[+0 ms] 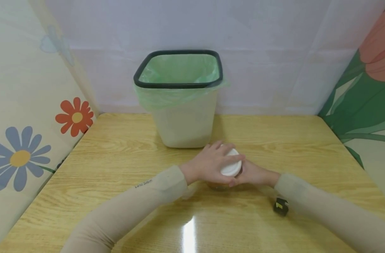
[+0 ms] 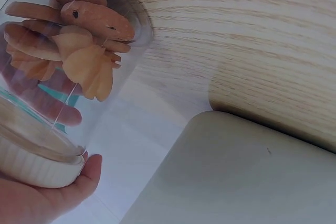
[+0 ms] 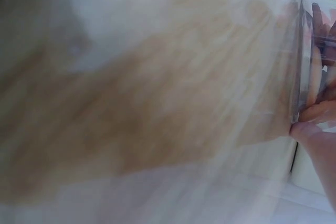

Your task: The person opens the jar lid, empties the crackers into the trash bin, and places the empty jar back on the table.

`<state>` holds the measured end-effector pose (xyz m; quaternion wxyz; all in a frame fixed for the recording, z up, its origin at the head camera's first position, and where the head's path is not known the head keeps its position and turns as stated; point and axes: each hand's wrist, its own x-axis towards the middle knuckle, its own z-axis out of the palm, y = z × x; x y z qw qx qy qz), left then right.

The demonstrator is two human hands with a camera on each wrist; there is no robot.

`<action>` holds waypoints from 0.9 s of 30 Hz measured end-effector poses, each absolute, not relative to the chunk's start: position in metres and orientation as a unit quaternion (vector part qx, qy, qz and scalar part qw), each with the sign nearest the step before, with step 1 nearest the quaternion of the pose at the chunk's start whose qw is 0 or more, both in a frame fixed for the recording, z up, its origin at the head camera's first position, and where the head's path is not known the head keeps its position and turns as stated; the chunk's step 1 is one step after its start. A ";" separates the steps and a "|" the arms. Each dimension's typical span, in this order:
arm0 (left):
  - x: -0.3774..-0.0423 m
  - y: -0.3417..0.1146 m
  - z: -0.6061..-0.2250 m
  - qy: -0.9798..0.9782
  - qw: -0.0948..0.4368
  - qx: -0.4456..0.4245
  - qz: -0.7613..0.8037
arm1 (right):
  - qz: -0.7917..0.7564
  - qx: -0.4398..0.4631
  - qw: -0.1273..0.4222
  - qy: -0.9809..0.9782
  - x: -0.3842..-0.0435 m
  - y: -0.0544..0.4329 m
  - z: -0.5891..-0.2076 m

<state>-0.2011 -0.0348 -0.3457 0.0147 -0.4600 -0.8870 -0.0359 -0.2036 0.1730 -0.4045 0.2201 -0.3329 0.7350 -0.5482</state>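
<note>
A clear jar [image 2: 118,85] with a white lid [image 1: 232,168] is tilted over the table, between both hands. Biscuits [image 2: 97,22], some round and some shell-shaped, show through its wall in the left wrist view. My left hand [image 1: 209,166] grips the lid from above, fingers spread over its top and side. Lower down and to the right, my right hand [image 1: 254,174] holds the jar's body. The right wrist view catches only that hand's thumb side [image 3: 319,148] against the clear wall. Most of the jar is hidden by the hands in the head view.
A pale bin [image 1: 187,124] with a black rim and green liner bag stands just behind the hands. A small black object [image 1: 280,206] with a yellow mark lies near the right forearm. The wooden table [image 1: 116,147] meets flower-patterned cloth at both sides.
</note>
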 end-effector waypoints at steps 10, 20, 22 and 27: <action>-0.200 -0.034 -0.345 -0.889 0.022 -0.455 -0.042 | -0.557 -0.347 0.211 0.724 -0.204 0.173 -0.404; -0.197 -0.031 -0.346 -0.899 0.020 -0.437 -0.032 | -0.553 -0.332 0.216 0.733 -0.203 0.172 -0.404; -0.196 -0.031 -0.346 -0.901 0.021 -0.432 -0.030 | -0.554 -0.330 0.216 0.734 -0.203 0.173 -0.404; -0.194 -0.030 -0.345 -0.905 0.023 -0.423 -0.024 | -0.560 -0.329 0.218 0.728 -0.204 0.173 -0.404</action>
